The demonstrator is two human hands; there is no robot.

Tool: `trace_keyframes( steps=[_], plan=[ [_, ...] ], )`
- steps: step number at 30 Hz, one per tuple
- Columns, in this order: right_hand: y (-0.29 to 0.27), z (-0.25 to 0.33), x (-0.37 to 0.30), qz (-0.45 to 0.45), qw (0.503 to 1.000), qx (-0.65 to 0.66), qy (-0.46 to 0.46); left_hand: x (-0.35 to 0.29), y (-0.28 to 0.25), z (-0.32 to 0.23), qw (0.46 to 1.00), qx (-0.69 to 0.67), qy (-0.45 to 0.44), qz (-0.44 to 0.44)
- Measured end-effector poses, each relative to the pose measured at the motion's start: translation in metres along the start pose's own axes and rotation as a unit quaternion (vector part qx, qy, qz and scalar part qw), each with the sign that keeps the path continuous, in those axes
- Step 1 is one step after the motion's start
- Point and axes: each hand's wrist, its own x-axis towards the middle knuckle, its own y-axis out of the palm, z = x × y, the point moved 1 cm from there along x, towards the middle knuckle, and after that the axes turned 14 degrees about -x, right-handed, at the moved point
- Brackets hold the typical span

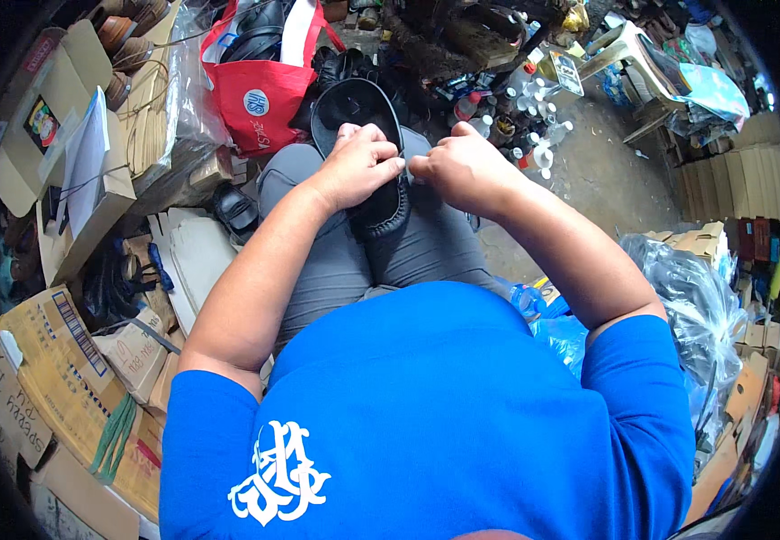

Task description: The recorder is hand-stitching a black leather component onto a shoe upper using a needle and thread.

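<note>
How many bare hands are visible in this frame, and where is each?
2. The left hand is over the black shoe; the right hand is curled at the shoe's right side, contact unclear. Some fingers are hidden; no other hand shows.

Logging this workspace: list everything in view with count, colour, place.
Shoe: 1, black, upper centre
Strapped shoe: 1, black, left
Tote: 1, red-white, upper left
Bottles: many, clear, upper right
Chair: 1, white, upper right
Open box: 1, brown, left
Carton: 1, brown, lower left
Cord bundle: 1, green, on carton
Plastic bag: 1, clear, right
Cardboard: several pieces, brown, right
Trousers: 1, grey, centre
Shirt: 1, blue, lower centre
Left hand: 1, bare, on shoe
Right hand: 1, bare, beside shoe
</note>
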Motion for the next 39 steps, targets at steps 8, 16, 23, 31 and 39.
trace_keyframes(
  steps=[8, 16, 23, 31, 39],
  plan=[
    [0.012, -0.051, -0.097, 0.041, 0.976, 0.152, 0.150, 0.001, -0.012, -0.005, 0.998, -0.023, -0.042, 0.041],
    [0.016, -0.042, -0.067, -0.289, 0.513, 0.786, 0.187, 0.015, -0.007, -0.008, 0.996, 0.035, -0.001, 0.080],
    [-0.015, -0.046, -0.064, -0.262, 0.470, 0.816, 0.211, 0.008, -0.016, -0.009, 0.995, -0.006, -0.060, 0.081],
    [-0.011, -0.162, -0.253, -0.449, 0.470, 0.712, 0.266, 0.011, -0.020, -0.014, 0.989, -0.020, -0.089, 0.113],
    [0.066, -0.164, -0.346, -0.420, 0.407, 0.523, 0.620, 0.007, -0.020, -0.010, 0.993, -0.041, -0.075, 0.086]
  ],
)
